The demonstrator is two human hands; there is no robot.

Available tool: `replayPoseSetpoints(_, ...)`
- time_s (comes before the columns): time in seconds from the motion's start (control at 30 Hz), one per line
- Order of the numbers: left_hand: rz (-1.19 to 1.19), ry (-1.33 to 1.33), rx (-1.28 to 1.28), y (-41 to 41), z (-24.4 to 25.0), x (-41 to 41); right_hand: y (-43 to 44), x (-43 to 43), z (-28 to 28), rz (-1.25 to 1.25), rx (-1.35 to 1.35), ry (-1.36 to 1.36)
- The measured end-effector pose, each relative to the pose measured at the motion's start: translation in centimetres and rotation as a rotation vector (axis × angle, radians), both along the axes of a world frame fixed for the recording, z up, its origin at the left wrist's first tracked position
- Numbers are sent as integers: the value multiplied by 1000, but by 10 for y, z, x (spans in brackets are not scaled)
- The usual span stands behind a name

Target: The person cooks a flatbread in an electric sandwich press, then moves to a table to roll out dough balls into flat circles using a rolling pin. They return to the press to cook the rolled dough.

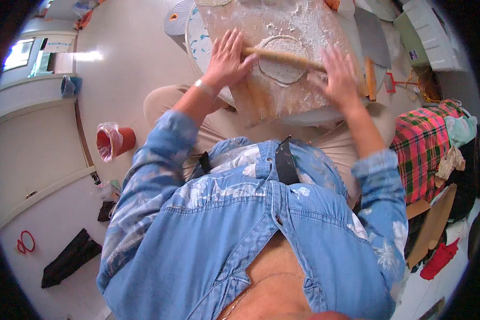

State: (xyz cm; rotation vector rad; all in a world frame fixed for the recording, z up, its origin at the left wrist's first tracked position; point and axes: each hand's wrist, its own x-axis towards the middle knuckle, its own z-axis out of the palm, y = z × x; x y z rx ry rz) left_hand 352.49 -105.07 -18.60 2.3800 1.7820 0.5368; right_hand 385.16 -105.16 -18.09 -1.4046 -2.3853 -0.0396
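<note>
A wooden rolling pin point(282, 57) lies across a round, flattened sheet of dough point(282, 74) on a floured wooden board point(260, 100). Over the pin's left end rests my left hand point(230, 58), fingers stretched forward and thumb along the near side. My right hand point(338, 78) is on the other end, blurred, its fingers spread and covering the tip of the pin. Loose flour point(288, 28) is scattered beyond the dough. Part of another pale dough round point(214, 2) shows at the board's far left edge, cut off by the frame.
Under the board stands a round table point(199, 44) with a blue pattern. A cleaver with a wooden handle point(370, 78) lies right of the board. On the floor are a lined red bin point(124, 140) at left and a cardboard box point(432, 228) at right, near plaid fabric point(418, 152).
</note>
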Motion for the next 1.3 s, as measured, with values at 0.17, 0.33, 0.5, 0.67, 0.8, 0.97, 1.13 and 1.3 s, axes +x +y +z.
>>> replayPoseSetpoints(0.17,-100,280,109,25,-10,-4,32,4,-11,-46,14,29)
replayPoseSetpoints(0.33,-119,113,-107,-72,20,-8,-59,4,-1,45,-9,52)
replayPoseSetpoints(0.5,-8,276,36,63,-5,-1,48,-7,0,-76,45,-26)
replayPoseSetpoints(0.67,-132,87,-25,-19,12,0,-25,14,-24,19,-41,-10)
replayPoseSetpoints(0.8,-72,93,-47,-30,7,-5,-63,-2,2,64,-50,24)
replayPoseSetpoints(0.97,-68,274,22,62,8,23,54,9,-11,-157,32,-32)
replayPoseSetpoints(1.13,-126,29,-130,-44,21,3,-57,15,-9,84,-82,87)
replayPoseSetpoints(1.3,10,22,-28,7,10,11,-7,3,8,39,9,-31)
